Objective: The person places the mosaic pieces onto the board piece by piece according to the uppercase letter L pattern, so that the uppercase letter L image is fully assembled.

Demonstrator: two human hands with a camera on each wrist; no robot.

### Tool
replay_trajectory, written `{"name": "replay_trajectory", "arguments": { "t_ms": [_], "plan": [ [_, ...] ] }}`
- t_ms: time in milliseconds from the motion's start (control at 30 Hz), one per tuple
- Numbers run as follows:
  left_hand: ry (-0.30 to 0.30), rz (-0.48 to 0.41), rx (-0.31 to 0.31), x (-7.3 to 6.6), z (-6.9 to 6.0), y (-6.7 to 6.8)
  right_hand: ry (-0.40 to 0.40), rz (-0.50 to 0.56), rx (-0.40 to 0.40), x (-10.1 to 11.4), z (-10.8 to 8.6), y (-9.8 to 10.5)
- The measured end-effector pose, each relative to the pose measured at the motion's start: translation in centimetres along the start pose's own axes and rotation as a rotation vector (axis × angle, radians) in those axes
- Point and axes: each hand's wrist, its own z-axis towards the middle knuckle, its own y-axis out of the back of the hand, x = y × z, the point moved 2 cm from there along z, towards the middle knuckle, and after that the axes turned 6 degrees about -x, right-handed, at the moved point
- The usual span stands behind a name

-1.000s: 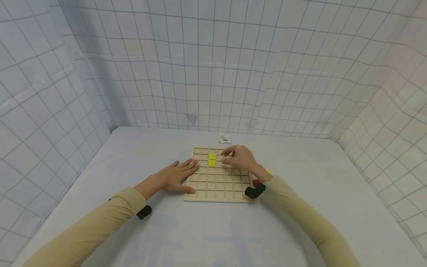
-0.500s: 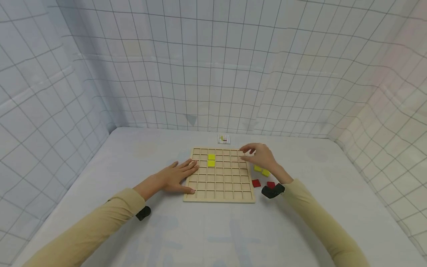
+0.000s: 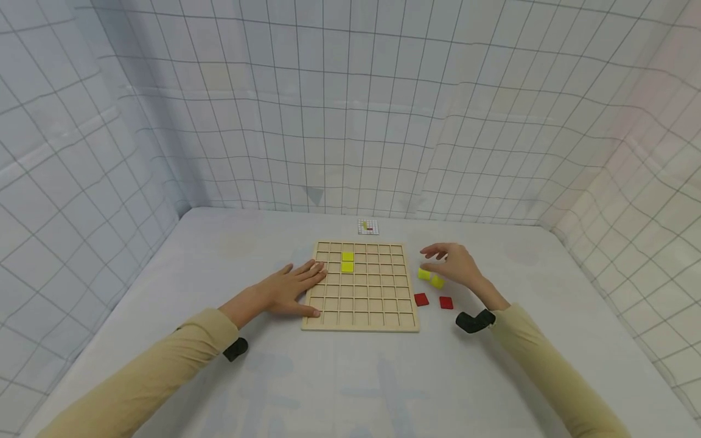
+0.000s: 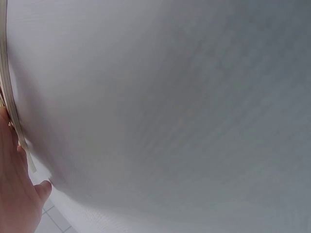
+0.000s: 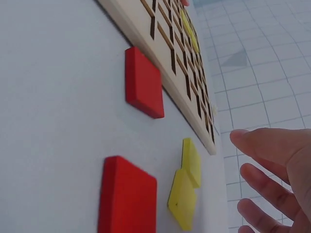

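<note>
Where the pale wooden board lies, just below the centre of the head view, two yellow squares sit in neighbouring cells in its upper part. Over its left edge the left hand rests with fingers spread, holding nothing — likely to keep the board from sliding. Right of the board, the right hand hovers by two loose yellow tiles, its fingers bent but apart, nothing between them. Those tiles and two red tiles seem to be laid on that side for easy reach. Above the board is a small printed card, presumably set where it can be glanced at. A second ago the right hand was over the board's upper right, its forearm hiding some loose tiles; now all four show — while the left hand and both set squares look unmoved.
</note>
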Motion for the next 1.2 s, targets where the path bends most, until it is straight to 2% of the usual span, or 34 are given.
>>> {"name": "replay_trajectory", "arguments": {
  "t_ms": [133, 300, 500, 800, 1000, 1200],
  "plan": [
    [0.001, 0.002, -0.001, 0.0, 0.0, 0.0, -0.04, -0.014, 0.035, -0.7, -0.6, -0.1],
    [0.003, 0.005, 0.0, 0.1, 0.0, 0.0, -0.051, -0.046, 0.078, -1.1, -1.1, -0.4],
    [0.003, 0.005, 0.0, 0.0, -0.1, 0.0, -0.034, -0.072, 0.098, -1.3, -1.2, -0.8],
    [0.0, 0.004, 0.002, 0.0, 0.0, 0.0, -0.074, -0.107, 0.14, -1.3, -0.8, -0.9],
    [0.005, 0.004, 0.007, 0.0, 0.0, 0.0, -0.06, -0.152, 0.145, -1.1, -0.6, -0.9],
    [0.005, -0.005, 0.007, -0.1, -0.1, 0.0, -0.052, -0.164, 0.108, -0.3, -0.6, -0.9]
  ]
}}
